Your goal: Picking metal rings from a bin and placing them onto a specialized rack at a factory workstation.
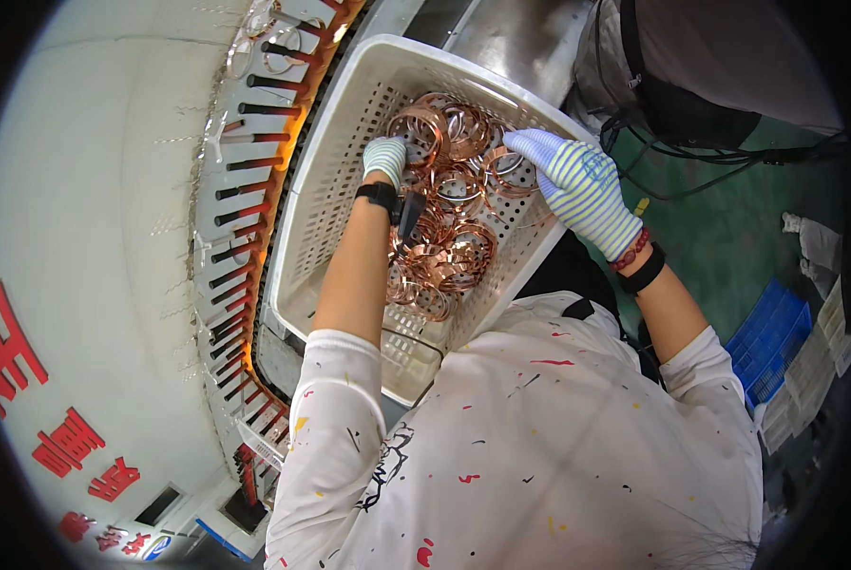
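Observation:
A white perforated plastic basket (349, 104) holds a heap of copper rings (458, 252), some with paler silvery metal among them. My left hand (384, 160), in a striped glove, is inside the basket by its left wall. Its fingers are curled at a larger copper ring (441, 133) at the top of the heap; the fingertips are partly hidden. Over the basket's right rim is my right hand (582, 185), also in a striped glove. Thumb and fingers close on the edge of another copper ring (507, 186), whose lower part overlaps the heap.
Left of the basket runs a curved line of dark upright rods (245, 190) along a glowing orange strip (290, 142). A grey covered bulk (701, 57) with black cables (672, 195) stands at the upper right. Blue crates (767, 337) sit on the green floor (701, 247).

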{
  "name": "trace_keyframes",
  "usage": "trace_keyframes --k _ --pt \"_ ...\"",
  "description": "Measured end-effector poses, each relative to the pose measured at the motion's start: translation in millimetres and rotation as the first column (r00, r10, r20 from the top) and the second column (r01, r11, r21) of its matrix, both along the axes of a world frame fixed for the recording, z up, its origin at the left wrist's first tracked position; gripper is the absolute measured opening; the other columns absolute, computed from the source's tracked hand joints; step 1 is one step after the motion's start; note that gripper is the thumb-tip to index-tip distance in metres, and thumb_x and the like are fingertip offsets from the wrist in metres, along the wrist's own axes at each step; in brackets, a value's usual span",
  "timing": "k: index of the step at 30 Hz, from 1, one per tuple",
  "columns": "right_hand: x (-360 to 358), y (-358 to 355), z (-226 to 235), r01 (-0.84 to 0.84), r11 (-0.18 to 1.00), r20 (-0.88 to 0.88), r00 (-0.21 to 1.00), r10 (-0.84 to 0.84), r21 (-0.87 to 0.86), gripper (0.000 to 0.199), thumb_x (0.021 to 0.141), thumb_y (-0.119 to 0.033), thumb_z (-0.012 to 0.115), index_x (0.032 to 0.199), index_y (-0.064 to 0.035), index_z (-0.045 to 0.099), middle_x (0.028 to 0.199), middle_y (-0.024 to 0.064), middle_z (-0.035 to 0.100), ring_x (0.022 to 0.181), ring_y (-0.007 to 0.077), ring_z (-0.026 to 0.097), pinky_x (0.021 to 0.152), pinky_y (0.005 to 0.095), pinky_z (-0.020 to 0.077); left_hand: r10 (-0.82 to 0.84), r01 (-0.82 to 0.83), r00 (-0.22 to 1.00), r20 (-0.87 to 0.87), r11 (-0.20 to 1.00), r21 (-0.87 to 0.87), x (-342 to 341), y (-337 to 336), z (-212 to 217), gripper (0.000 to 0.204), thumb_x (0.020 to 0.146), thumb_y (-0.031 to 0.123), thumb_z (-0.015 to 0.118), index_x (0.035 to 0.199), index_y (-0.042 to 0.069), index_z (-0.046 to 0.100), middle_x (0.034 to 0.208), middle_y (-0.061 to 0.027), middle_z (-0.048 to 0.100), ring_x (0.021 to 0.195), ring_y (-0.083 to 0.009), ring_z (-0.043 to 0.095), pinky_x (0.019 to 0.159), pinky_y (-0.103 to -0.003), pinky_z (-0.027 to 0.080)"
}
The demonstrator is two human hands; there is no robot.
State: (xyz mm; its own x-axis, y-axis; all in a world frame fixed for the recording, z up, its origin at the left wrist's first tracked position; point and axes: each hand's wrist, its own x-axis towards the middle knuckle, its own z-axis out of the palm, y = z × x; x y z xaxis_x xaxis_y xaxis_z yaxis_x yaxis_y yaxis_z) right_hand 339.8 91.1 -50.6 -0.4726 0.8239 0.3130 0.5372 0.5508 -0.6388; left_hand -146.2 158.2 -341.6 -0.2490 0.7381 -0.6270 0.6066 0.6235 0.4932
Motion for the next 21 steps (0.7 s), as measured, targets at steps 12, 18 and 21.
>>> trace_keyframes --k 12,18,21 --pt "14 -1 0 0.084 0.832 -0.372 0.867 -0.332 -0.548 0.039 0.098 -0.004 0.053 0.135 -0.0106 0.066 0.117 0.0087 0.074 0.08 0.015 0.069 0.078 0.0283 0.0581 0.002 -0.1 0.953 0.302 0.946 0.31 200 -45 220 0.043 0.098 0.018 0.066 0.137 0.0 0.061 0.128 -0.0152 0.07 0.116 -0.022 0.065 0.104 -0.034 0.049" --pt "-5 -16 17 -0.134 0.787 -0.619 0.701 -0.354 -0.602 0.036 0.103 -0.005 0.051 0.137 -0.0006 0.062 0.119 0.0073 0.073 0.081 0.0069 0.065 0.074 0.0232 0.057 -0.241 -0.006 0.609 0.756 0.951 0.309 248 -138 354 0.043 0.101 0.02 0.066 0.139 0.001 0.06 0.125 -0.0074 0.07 0.116 -0.0156 0.064 0.106 -0.031 0.049" --pt "-11 -19 25 -0.21 0.76 -0.669 0.649 -0.361 -0.615 0.038 0.104 -0.008 0.053 0.14 -0.0002 0.059 0.124 0.0095 0.071 0.087 0.0096 0.067 0.077 0.0241 0.0574 -0.301 0.019 0.597 0.743 0.932 0.362 268 -161 358 0.04 0.098 0.014 0.069 0.136 0.002 0.062 0.136 -0.0075 0.066 0.122 -0.0157 0.06 0.106 -0.031 0.046"
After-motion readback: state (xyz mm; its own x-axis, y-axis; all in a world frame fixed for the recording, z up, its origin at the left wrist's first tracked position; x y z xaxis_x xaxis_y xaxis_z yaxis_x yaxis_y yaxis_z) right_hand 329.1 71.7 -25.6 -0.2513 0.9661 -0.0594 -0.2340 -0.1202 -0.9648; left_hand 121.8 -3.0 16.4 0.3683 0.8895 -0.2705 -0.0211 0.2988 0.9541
